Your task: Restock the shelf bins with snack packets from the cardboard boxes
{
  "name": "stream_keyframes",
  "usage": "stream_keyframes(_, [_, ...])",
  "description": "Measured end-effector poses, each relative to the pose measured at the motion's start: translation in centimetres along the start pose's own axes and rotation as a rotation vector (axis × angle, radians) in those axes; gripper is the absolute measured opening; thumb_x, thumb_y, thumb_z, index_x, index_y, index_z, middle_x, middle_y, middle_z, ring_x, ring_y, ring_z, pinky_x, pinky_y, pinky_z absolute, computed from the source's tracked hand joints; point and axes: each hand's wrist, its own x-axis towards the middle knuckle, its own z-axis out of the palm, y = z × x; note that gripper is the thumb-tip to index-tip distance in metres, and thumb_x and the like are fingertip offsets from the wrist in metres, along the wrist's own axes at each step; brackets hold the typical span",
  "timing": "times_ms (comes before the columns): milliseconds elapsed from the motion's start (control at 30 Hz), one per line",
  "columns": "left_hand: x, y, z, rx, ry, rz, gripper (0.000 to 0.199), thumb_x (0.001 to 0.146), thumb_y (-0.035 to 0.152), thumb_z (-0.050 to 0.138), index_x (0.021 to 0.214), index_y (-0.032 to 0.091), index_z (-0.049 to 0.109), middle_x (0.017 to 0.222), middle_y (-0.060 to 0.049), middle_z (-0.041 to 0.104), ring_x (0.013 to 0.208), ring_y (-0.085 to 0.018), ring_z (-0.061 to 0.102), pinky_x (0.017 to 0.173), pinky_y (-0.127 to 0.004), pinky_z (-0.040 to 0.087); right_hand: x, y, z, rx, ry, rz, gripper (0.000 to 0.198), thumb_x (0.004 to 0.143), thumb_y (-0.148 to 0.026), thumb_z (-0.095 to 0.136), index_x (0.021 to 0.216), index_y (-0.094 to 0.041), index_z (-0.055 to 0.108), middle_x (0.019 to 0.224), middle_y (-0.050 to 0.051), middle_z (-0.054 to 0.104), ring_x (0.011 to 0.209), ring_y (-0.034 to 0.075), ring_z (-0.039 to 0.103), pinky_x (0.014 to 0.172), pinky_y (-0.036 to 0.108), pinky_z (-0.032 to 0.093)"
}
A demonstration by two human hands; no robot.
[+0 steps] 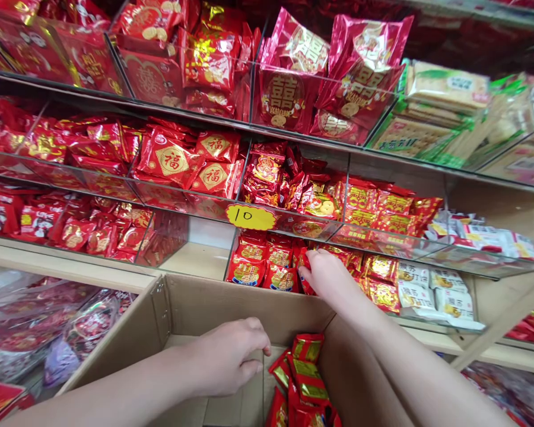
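My right hand (327, 274) reaches into the low shelf compartment, its fingers closed on a small red snack packet (303, 271). Beside it, red and gold packets (279, 277) stand in neat stacks. Over the open cardboard box (249, 298) hovers my left hand (234, 354), thumb and fingers loosely curled and apart, with nothing visible in it. Inside the box, below and right of that hand, several red and gold packets (309, 379) lie in a loose heap. My right forearm hides part of the box's right side.
Clear dividers and front panels split the shelves. A yellow price tag (251, 217) marked 10 hangs above the compartment. White packets (454, 302) sit to the right, green-edged cracker packs (445, 112) higher up. Plastic-wrapped bags (44, 326) lie left of the box.
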Motion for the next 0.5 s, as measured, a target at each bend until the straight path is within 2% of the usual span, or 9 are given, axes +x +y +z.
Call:
stream_keyframes(200, [-0.4,-0.4,0.5,0.032,-0.043,-0.028,0.023,0.07,0.021,0.052,0.092,0.025,0.058,0.092,-0.004,0.058,0.082,-0.021,0.058,0.071,-0.03,0.044,0.0,0.3,-0.1,-0.073,-0.075,0.005,0.02,0.074,-0.033,0.055,0.08,-0.014,0.054,0.079,0.008,0.057,0.072,0.023,0.059,0.056,0.028,0.041])
stream_keyframes(267, [-0.5,-0.4,0.7,0.052,-0.06,-0.032,0.023,0.069,0.022,0.053,0.091,0.025,0.059,0.09,-0.004,0.06,0.079,-0.022,0.059,0.067,-0.029,0.044,-0.3,0.2,-0.1,-0.094,-0.071,-0.016,0.022,0.069,-0.032,0.06,0.08,-0.014,0.054,0.08,0.008,0.056,0.073,0.024,0.059,0.056,0.029,0.042])
stream_keyframes(367, [-0.3,0.0,0.6,0.117,-0.068,0.043,0.019,0.071,0.02,0.051,0.087,0.024,0.06,0.083,-0.003,0.062,0.073,-0.02,0.059,0.063,-0.027,0.044,-0.5,-0.1,0.1,-0.114,-0.054,-0.035,0.019,0.067,-0.026,0.062,0.079,-0.013,0.054,0.078,0.009,0.056,0.073,0.023,0.058,0.06,0.029,0.043])
stream_keyframes(433, [0.0,0.4,0.2,0.182,-0.006,0.124,0.02,0.074,0.015,0.045,0.086,0.022,0.059,0.078,-0.003,0.061,0.072,-0.018,0.058,0.064,-0.027,0.044,-0.5,-0.4,0.3,-0.117,-0.054,-0.034,0.017,0.069,-0.023,0.06,0.081,-0.012,0.053,0.078,0.009,0.056,0.074,0.023,0.058,0.061,0.029,0.043])
stream_keyframes(500, [0.4,0.9,-0.8,0.25,0.118,0.192,0.024,0.075,0.011,0.041,0.09,0.021,0.057,0.082,-0.004,0.06,0.076,-0.017,0.056,0.07,-0.029,0.043,-0.4,-0.6,0.4,-0.115,-0.075,-0.046,0.017,0.07,-0.021,0.058,0.083,-0.01,0.053,0.08,0.011,0.056,0.075,0.024,0.058,0.061,0.029,0.043])
